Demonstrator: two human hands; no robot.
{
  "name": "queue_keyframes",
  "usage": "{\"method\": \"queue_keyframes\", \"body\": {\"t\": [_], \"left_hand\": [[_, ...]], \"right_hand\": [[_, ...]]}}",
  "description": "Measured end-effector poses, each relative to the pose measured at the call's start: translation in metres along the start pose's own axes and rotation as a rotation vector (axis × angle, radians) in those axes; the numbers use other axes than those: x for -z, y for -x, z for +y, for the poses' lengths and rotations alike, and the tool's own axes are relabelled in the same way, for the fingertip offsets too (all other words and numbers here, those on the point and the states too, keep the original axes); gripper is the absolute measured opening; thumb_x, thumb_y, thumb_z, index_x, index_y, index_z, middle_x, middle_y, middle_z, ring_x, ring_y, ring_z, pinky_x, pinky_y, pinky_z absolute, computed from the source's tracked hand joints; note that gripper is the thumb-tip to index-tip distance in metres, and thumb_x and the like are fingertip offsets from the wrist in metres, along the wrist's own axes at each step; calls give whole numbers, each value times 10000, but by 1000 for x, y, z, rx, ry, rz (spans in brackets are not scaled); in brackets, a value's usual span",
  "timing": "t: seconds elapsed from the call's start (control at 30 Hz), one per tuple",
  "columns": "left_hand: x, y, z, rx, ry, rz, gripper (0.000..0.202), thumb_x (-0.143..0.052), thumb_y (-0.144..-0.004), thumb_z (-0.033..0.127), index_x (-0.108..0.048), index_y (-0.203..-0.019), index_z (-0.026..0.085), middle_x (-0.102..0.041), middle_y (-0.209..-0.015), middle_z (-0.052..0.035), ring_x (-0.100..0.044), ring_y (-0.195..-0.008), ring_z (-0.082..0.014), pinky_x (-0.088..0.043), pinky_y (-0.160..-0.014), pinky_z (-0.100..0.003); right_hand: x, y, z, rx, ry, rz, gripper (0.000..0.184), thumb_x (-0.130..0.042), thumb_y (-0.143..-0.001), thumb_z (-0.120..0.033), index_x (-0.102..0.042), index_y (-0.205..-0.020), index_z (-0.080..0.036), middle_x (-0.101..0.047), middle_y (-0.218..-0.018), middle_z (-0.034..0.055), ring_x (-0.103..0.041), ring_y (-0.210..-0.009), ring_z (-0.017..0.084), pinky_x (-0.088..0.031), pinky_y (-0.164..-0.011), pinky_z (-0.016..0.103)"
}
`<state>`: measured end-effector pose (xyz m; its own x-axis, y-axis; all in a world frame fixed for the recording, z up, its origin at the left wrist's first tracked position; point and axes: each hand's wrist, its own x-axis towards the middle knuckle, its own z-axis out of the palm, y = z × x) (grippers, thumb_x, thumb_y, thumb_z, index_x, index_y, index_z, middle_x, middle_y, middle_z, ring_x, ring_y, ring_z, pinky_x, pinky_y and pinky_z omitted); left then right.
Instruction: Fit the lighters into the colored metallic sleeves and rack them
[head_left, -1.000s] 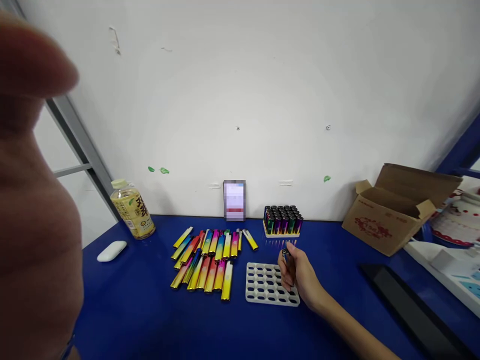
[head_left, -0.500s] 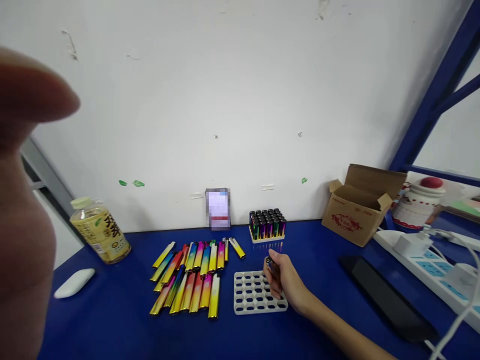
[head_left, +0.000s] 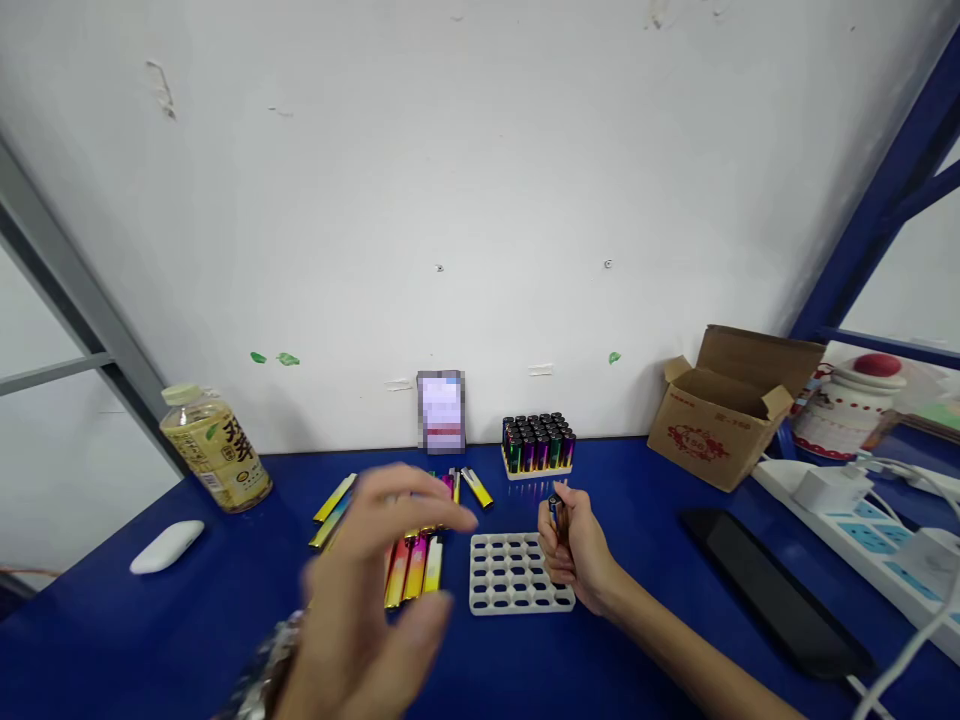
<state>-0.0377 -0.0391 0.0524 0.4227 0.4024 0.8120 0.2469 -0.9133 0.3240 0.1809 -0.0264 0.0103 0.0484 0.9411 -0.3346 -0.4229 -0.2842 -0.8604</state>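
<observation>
My right hand (head_left: pixel 574 550) is closed around a dark lighter (head_left: pixel 556 508) whose round black top pokes up from the fist. It hovers at the right side of a white plastic tray (head_left: pixel 499 606) with rows of oval holes. Over the pile of shiny multicoloured lighters (head_left: pixel 415 567), my left hand (head_left: pixel 382 590) hangs with thumb and fingers apart; motion blurs it, and it hides much of the pile. Behind the tray, a filled rack (head_left: pixel 538 476) holds upright black-topped lighters (head_left: pixel 538 445) in purple, green and gold.
A yellow-labelled bottle (head_left: pixel 217 450) and a white oval case (head_left: pixel 167 547) lie to the left. A phone (head_left: pixel 442 412) leans on the wall. At right are an open cardboard box (head_left: pixel 697 440), a dark tablet (head_left: pixel 772 590), a power strip (head_left: pixel 862 540) with cables, and a jar (head_left: pixel 847 410).
My left hand has come down from close to the camera at the left edge to over the lighter pile. My right hand stays by the tray, the lighter still in it.
</observation>
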Motion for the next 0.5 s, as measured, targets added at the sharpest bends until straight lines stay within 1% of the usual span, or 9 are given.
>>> {"method": "queue_keyframes", "body": {"t": [0.03, 0.07, 0.1, 0.13, 0.17, 0.23, 0.3, 0.4, 0.5], "left_hand": [[-11, -3, -8, -31, -29, -98, 284, -552, -858, 257, -561, -1140, 222, -637, -1046, -76, -570, -1008, -239, -546, -801, -405], [-21, -1, -15, -64, -73, -233, 299, -563, -822, 206, -561, -1121, 208, -645, -982, -78, -566, -1002, -242, -549, -792, -386], [-32, 4, -22, -113, -117, -338, 279, -561, -810, 175, -572, -1088, 203, -657, -937, -69, -571, -981, -236, -537, -824, -391], [-40, 11, -28, -130, -153, -408, 247, -552, -810, 173, -579, -1053, 200, -661, -934, -67, -571, -987, -242, -504, -891, -436], [-47, 19, -33, -118, -181, -433, 217, -544, -812, 188, -582, -1026, 192, -662, -948, -73, -570, -1003, -258, -470, -935, -487], [-53, 34, -37, -37, -204, -495, 215, -545, -810, 197, -575, -1023, 192, -651, -995, -80, -561, -1017, -262, -455, -948, -495], [-52, 41, -38, 5, -209, -520, 240, -529, -824, 182, -564, -1061, 198, -640, -1023, -80, -555, -1022, -251, -469, -931, -464], [-48, 40, -36, 4, -201, -533, 266, -487, -864, 144, -547, -1115, 209, -634, -1006, -69, -558, -983, -225, -505, -859, -392], [-48, 39, -36, 18, -184, -542, 248, -470, -892, 148, -544, -1119, 215, -627, -996, -67, -552, -961, -217, -512, -822, -362]], "right_hand": [[-1, 1, -2, -20, -12, 10, 589, -241, -893, -449, -358, -379, -188, -188, -323, -73, -94, -303, 39, -97, -308, 158], [-2, 2, -3, -40, -22, 23, 592, -223, -896, -429, -349, -372, -185, -183, -323, -71, -89, -303, 37, -89, -311, 156], [-3, 3, -4, -57, -31, 36, 592, -205, -898, -406, -341, -366, -184, -178, -322, -70, -84, -301, 36, -81, -313, 153], [-4, 4, -5, -71, -39, 47, 591, -189, -898, -384, -334, -361, -183, -175, -321, -68, -80, -300, 35, -73, -314, 152], [-5, 5, -6, -80, -46, 54, 588, -177, -897, -363, -329, -359, -181, -176, -321, -67, -78, -298, 35, -69, -315, 151], [-6, 6, -7, -79, -55, 60, 587, -169, -902, -343, -329, -361, -179, -184, -323, -66, -80, -297, 34, -67, -315, 148], [-6, 7, -7, -66, -58, 59, 595, -188, -915, -368, -336, -371, -179, -194, -325, -69, -89, -296, 33, -71, -312, 146], [-5, 8, -6, -67, -57, 45, 606, -232, -919, -434, -344, -381, -180, -200, -324, -73, -104, -293, 33, -77, -307, 147], [-4, 9, -5, -95, -69, 40, 608, -190, -913, -398, -333, -363, -180, -193, -316, -68, -101, -285, 33, -74, -306, 146]]}}
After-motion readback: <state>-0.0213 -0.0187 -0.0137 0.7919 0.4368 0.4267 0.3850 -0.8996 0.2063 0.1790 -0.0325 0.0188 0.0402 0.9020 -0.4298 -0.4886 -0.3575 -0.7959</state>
